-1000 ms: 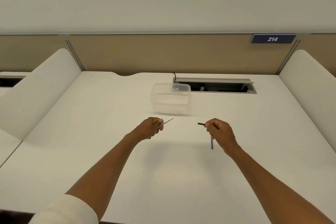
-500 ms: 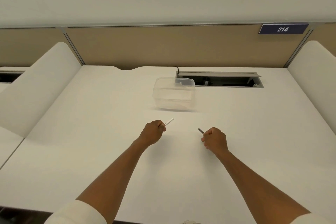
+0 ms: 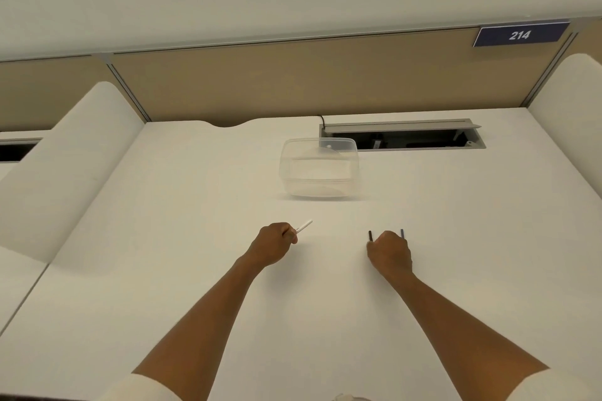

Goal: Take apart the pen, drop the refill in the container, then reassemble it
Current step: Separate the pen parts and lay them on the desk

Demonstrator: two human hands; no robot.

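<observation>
White barrel (image 3: 304, 226) points up-right; refill (image 3: 402, 233) seemingly upright.

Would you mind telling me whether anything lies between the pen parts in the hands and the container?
Nothing visible does. The container stands open beyond both hands, and the table between is bare. The left hand holds a white piece; the right hand holds two dark thin pieces.

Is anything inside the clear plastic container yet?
The clear plastic container looks empty; through its walls only the white desk shows. No refill is visible inside.
</observation>
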